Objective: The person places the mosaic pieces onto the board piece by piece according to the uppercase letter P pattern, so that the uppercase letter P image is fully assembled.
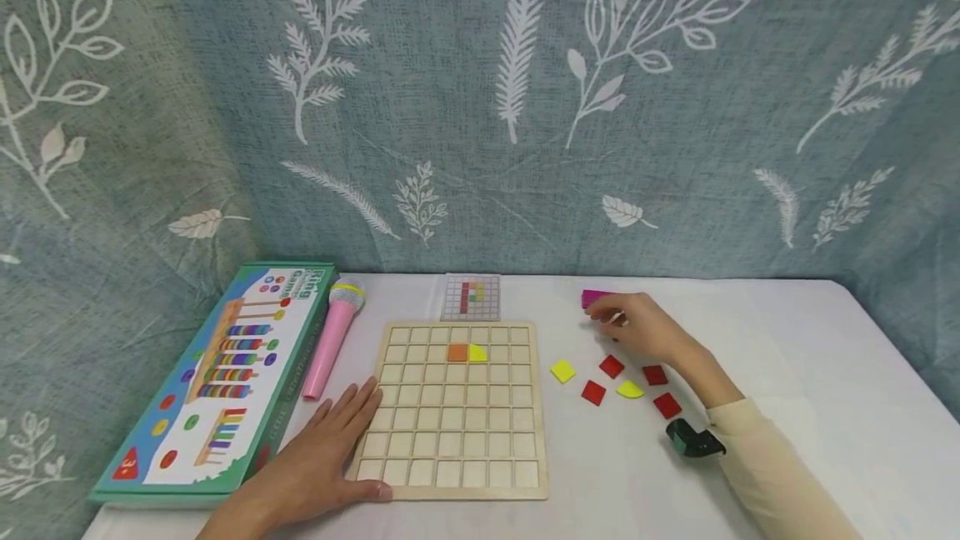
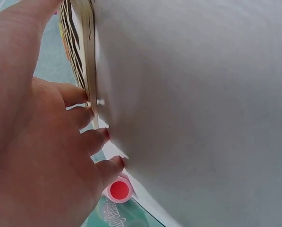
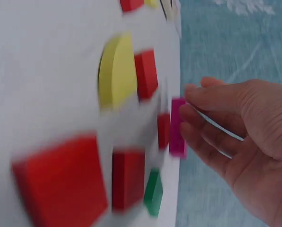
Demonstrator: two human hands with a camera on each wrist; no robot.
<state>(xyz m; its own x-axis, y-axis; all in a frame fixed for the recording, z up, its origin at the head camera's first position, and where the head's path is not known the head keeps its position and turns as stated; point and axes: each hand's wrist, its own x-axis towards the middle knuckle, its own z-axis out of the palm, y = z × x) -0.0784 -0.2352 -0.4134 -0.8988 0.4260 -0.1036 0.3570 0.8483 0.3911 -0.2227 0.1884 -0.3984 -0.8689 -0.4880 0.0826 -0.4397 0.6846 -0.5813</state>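
My left hand (image 1: 318, 448) rests with fingers spread along the left edge of a wooden grid board (image 1: 542, 440), its thumb at the front edge. On the board, an orange square (image 1: 457, 352) sits beside a yellow quarter-circle (image 1: 477, 353). My right hand (image 1: 645, 327) hovers at the back right with loosely bent fingers, holding nothing visible. Its fingertips overlap a magenta block (image 3: 177, 127) in the right wrist view. Below it lie several red squares (image 1: 593, 392), a yellow quarter-circle tile (image 1: 630, 389) and a yellow square (image 1: 562, 371). A green piece (image 3: 153, 192) shows in the right wrist view.
Behind the board lies a pattern card (image 1: 470, 297) with a coloured grid. A pink toy microphone (image 1: 332, 344) leans beside a green game box (image 1: 217, 382) on the left. A leaf-patterned cloth (image 1: 480, 107) hangs behind the white table (image 1: 810, 373).
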